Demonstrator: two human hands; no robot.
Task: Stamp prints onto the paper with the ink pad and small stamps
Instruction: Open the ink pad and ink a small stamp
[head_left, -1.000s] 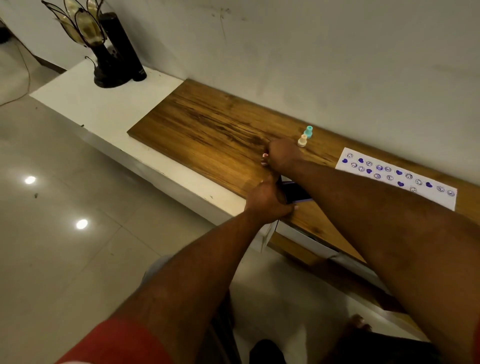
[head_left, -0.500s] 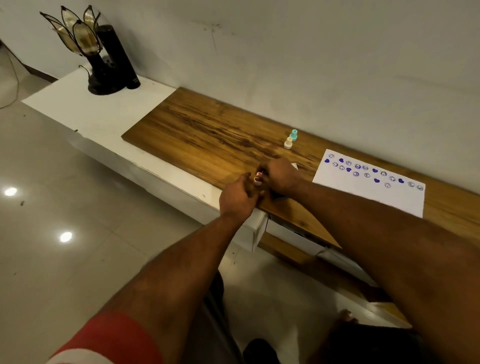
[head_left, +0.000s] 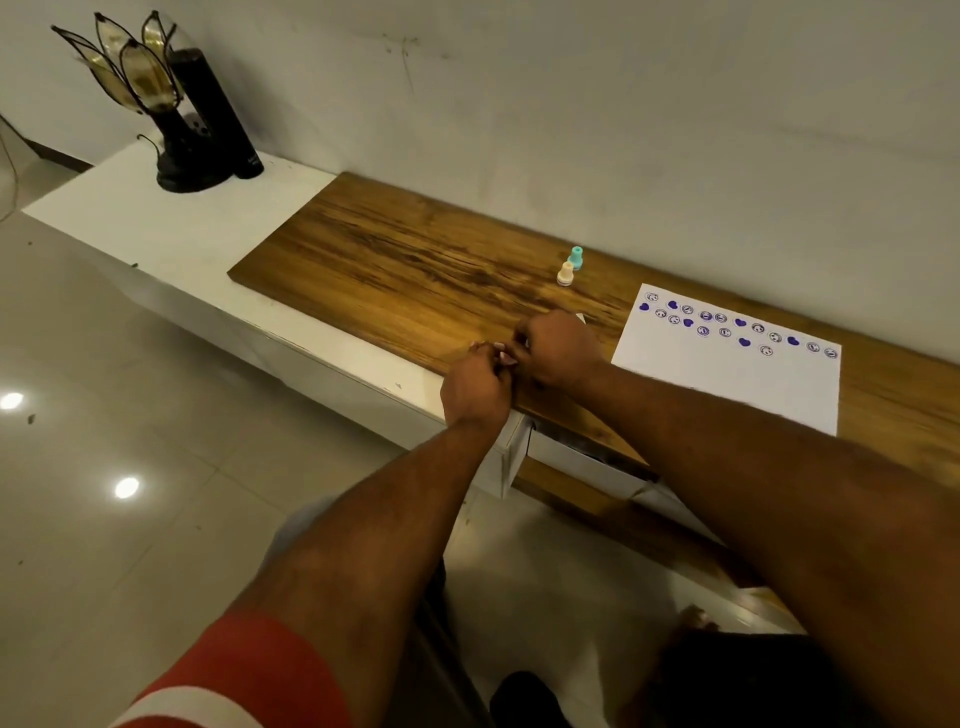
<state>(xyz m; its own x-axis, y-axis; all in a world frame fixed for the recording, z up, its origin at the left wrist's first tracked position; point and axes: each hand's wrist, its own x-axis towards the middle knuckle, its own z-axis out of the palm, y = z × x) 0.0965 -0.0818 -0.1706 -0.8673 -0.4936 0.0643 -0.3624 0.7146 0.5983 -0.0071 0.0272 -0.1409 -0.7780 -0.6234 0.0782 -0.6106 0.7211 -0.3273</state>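
Note:
My left hand (head_left: 475, 387) and my right hand (head_left: 558, 351) meet at the front edge of the wooden top (head_left: 389, 260). Both have their fingers closed on a small pale pink stamp (head_left: 506, 356) held between them. A white corner (head_left: 581, 317) pokes out behind my right hand; the ink pad itself is hidden. A teal stamp (head_left: 575, 257) and a cream stamp (head_left: 565, 273) stand upright farther back, near the wall. To the right lies the white paper (head_left: 727, 379), with purple hearts and round face prints along its far edge.
A black petal-shaped lamp (head_left: 156, 104) and a black cylinder (head_left: 218, 114) stand on the white cabinet top (head_left: 156, 218) at far left. A white drawer (head_left: 571, 457) is partly open under the wooden top. A tiled floor lies below, and the wall runs close behind.
A second ago my left hand held a dark ink pad at the front edge while my right hand was farther back. Both hands have since come together on the small stamp, and the pad is out of sight.

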